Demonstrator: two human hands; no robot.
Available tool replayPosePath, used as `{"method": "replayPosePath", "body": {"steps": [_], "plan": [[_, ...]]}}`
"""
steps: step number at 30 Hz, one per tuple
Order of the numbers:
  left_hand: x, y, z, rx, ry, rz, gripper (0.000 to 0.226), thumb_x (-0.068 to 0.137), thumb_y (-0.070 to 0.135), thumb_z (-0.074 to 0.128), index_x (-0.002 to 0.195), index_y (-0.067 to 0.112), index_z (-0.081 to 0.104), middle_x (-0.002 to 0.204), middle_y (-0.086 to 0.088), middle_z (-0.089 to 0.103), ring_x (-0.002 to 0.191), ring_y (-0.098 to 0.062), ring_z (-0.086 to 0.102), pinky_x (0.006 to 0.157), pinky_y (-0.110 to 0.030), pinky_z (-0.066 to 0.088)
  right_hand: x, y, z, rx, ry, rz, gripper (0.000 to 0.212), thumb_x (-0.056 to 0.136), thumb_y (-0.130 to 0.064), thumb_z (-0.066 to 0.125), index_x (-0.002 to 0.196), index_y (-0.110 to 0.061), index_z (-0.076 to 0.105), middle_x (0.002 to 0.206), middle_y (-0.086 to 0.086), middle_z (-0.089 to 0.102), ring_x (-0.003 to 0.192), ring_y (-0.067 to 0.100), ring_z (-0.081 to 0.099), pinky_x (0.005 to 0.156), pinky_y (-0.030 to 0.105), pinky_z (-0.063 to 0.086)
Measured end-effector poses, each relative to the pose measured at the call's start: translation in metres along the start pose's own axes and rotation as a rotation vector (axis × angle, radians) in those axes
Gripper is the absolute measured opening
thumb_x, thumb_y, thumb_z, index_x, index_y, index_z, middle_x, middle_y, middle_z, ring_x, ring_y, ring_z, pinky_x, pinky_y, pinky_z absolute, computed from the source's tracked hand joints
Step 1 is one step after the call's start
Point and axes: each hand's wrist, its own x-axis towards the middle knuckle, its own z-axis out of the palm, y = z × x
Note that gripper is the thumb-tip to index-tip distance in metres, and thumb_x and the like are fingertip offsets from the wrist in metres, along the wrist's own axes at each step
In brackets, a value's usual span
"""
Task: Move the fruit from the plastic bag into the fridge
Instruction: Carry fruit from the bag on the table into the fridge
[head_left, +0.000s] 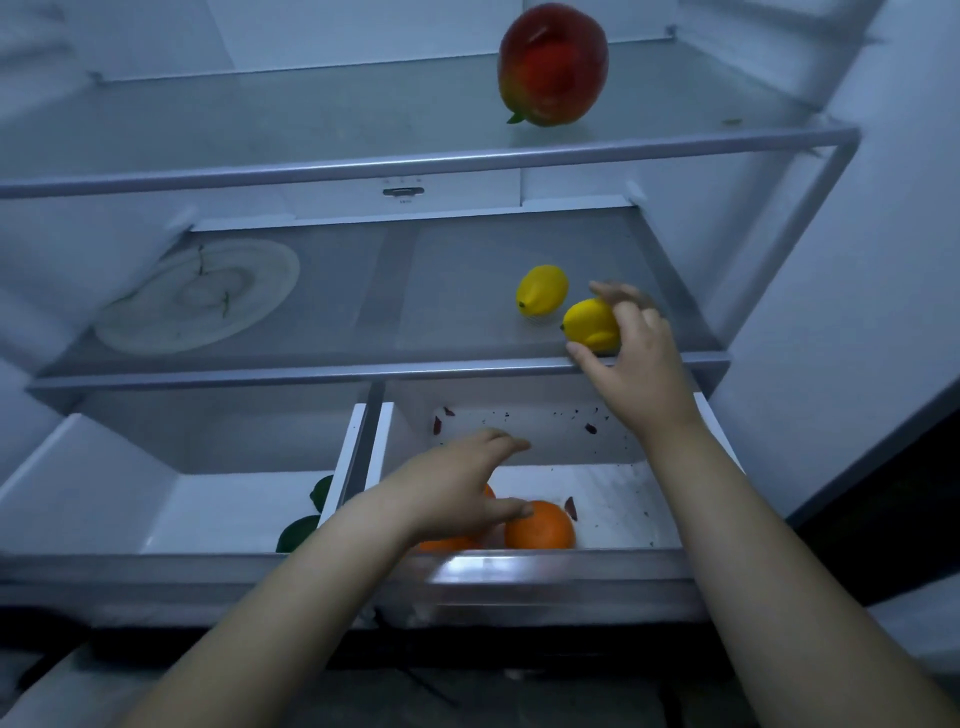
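I count three levels. The top shelf carries one mango, far back and right of centre. The middle shelf carries a pale round mat at left and a lemon at right. A second lemon is at its near right edge, gripped by the right hand; I cannot tell whether it rests on the glass. Below, the left drawer holds dark green fruit in its near right corner. The right drawer holds an orange near left, with another orange partly hidden beside it.

A single head-worn wide-angle view looks forward and down, close in, into the open fridge, spanning top shelf to drawers.
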Motion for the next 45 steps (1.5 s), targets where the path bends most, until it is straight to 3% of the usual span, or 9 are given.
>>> {"method": "replayPosePath", "body": {"steps": [7, 12, 16, 20, 23, 26, 31, 35, 45], "plan": [[-0.059, -0.001, -0.014, 0.134, 0.308, -0.004, 0.065, 0.089, 0.052, 0.05, 0.146, 0.033, 0.026, 0.151, 0.014, 0.027, 0.136, -0.007, 0.029, 0.104, -0.025, 0.03, -0.007, -0.024, -0.014, -0.166, 0.083, -0.126, 0.051, 0.085, -0.039, 0.062, 0.127, -0.014, 0.049, 0.13, 0.009, 0.047, 0.125, 0.028, 0.039, 0.102, 0.046, 0.037], [-0.122, -0.02, -0.038, 0.234, 0.602, -0.088, 0.062, 0.084, 0.053, 0.038, 0.133, 0.018, 0.05, 0.133, 0.002, 0.054, 0.118, -0.016, 0.054, 0.091, -0.028, 0.045, -0.017, -0.097, -0.016, -0.127, 0.077, -0.37, 0.047, 0.087, -0.032, 0.061, 0.128, -0.01, 0.051, 0.134, 0.011, 0.048, 0.129, 0.029, 0.039, 0.11, 0.038, 0.03], [-0.196, -0.042, -0.054, 0.268, 0.755, -0.261, 0.06, 0.088, 0.051, 0.036, 0.133, 0.015, 0.049, 0.129, -0.001, 0.057, 0.113, -0.02, 0.057, 0.086, -0.034, 0.049, -0.039, -0.18, 0.001, -0.017, -0.059, -0.489, 0.05, 0.089, -0.035, 0.059, 0.131, -0.011, 0.049, 0.136, 0.008, 0.047, 0.131, 0.022, 0.038, 0.111, 0.034, 0.029], [-0.296, -0.056, -0.057, 0.325, 0.831, -0.454, 0.063, 0.09, 0.054, 0.032, 0.138, 0.016, 0.044, 0.137, -0.001, 0.051, 0.124, -0.02, 0.049, 0.096, -0.038, 0.044, -0.078, -0.271, 0.027, 0.034, -0.216, -0.598, 0.056, 0.089, -0.043, 0.052, 0.135, -0.011, 0.047, 0.137, 0.008, 0.047, 0.131, 0.023, 0.038, 0.111, 0.032, 0.028], [-0.381, -0.053, -0.05, 0.352, 0.858, -0.623, 0.062, 0.088, 0.054, 0.035, 0.135, 0.016, 0.048, 0.134, -0.002, 0.053, 0.12, -0.021, 0.052, 0.093, -0.038, 0.046, -0.121, -0.346, 0.044, 0.103, -0.309, -0.693, 0.058, 0.088, -0.044, 0.053, 0.136, -0.014, 0.046, 0.137, 0.004, 0.048, 0.127, 0.021, 0.042, 0.107, 0.028, 0.032], [-0.468, -0.048, -0.037, 0.383, 0.867, -0.779, 0.062, 0.085, 0.054, 0.036, 0.13, 0.015, 0.054, 0.128, -0.004, 0.059, 0.113, -0.023, 0.059, 0.089, -0.039, 0.049, -0.171, -0.419, 0.062, 0.144, -0.41, -0.804, 0.06, 0.088, -0.045, 0.056, 0.14, -0.02, 0.04, 0.144, -0.003, 0.041, 0.131, 0.015, 0.035, 0.106, 0.025, 0.029], [-0.598, -0.034, -0.004, 0.414, 0.855, -1.071, 0.063, 0.085, 0.059, 0.033, 0.133, 0.022, 0.051, 0.136, 0.0, 0.053, 0.122, -0.018, 0.052, 0.099, -0.035, 0.042, -0.257, -0.518, 0.089, 0.182, -0.637, -1.012, 0.068, 0.089, -0.06, 0.039, 0.147, -0.032, 0.018, 0.154, -0.013, 0.019, 0.139, 0.009, 0.02, 0.11, 0.024, 0.02], [-0.702, -0.013, 0.033, 0.438, 0.86, -1.317, 0.062, 0.085, 0.059, 0.036, 0.131, 0.021, 0.053, 0.135, -0.003, 0.054, 0.123, -0.022, 0.052, 0.098, -0.039, 0.044, -0.332, -0.591, 0.105, 0.313, -0.78, -1.191, 0.07, 0.087, -0.056, 0.044, 0.146, -0.029, 0.02, 0.153, -0.008, 0.024, 0.139, 0.005, 0.019, 0.107, 0.017, 0.015], [-0.866, 0.029, 0.107, 0.361, 0.939, -1.844, 0.073, 0.082, 0.064, 0.026, 0.134, 0.02, 0.05, 0.139, -0.001, 0.05, 0.129, -0.02, 0.045, 0.102, -0.041, 0.038, -0.47, -0.738, 0.138, 0.542, -0.96, -1.483, 0.072, 0.086, -0.057, 0.048, 0.147, -0.033, 0.018, 0.154, -0.009, 0.022, 0.14, 0.012, 0.025, 0.111, 0.031, 0.026]]}}
